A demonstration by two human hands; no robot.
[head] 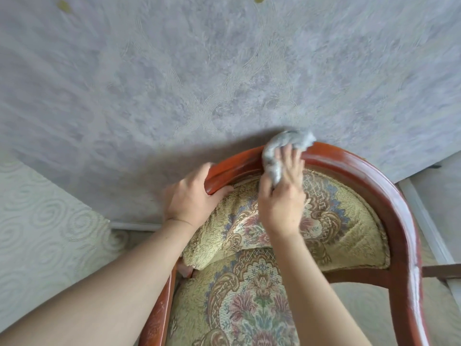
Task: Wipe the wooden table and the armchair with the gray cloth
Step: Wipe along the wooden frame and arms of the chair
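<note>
Your left hand grips the top rail of the armchair at its left end: the fingers curl over the back of the red-brown wood, and the thumb presses the rail's front edge just above the backrest.

Your right hand sits just to the right of it, over the upper backrest. It holds the cloth bunched under curled fingers, thumb against the lower fold. The cloth lies on the rail's crest, directly ahead of the fingertips (its far end sticks out beyond them, over the back of the rail). Cloth and rail are touching.

The seat lies below the backrest, between your forearms, in the same floral fabric.

The wall stands just behind the rail, papered in pale grey.
</note>
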